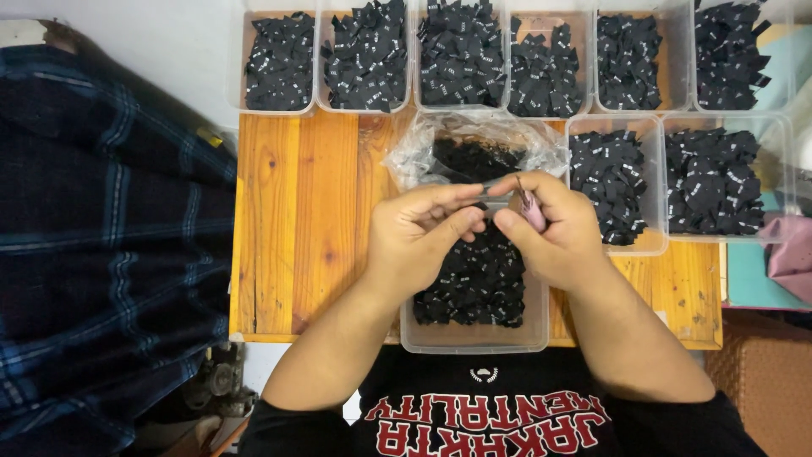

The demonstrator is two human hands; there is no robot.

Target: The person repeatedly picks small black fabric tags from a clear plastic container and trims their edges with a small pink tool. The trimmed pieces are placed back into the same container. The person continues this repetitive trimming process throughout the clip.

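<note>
**Many black labels, one small piece between our hands**

Many things lie before us, and we go from the largest down. At the left side hangs a dark blue checked cloth [101, 237]. In the middle is the wooden table [296, 228], and on it stand clear plastic tubs: a back row [461, 55] and two more tubs at the right [668, 182], all full of small black woven labels. Nearer to us is the front tub [474, 334], also with labels, and behind our hands a crumpled clear plastic bag [478, 148].

Our left hand [419, 241] and our right hand [550, 228] are close together above the front tub. Both pinch one thin dark label strip [497, 201], and the right hand also holds a small pink tool [533, 211]; we cannot tell its kind.

We judge that the step in hand is separating or trimming one label. The next move needs a steady pinch and careful aim of the tool.
</note>
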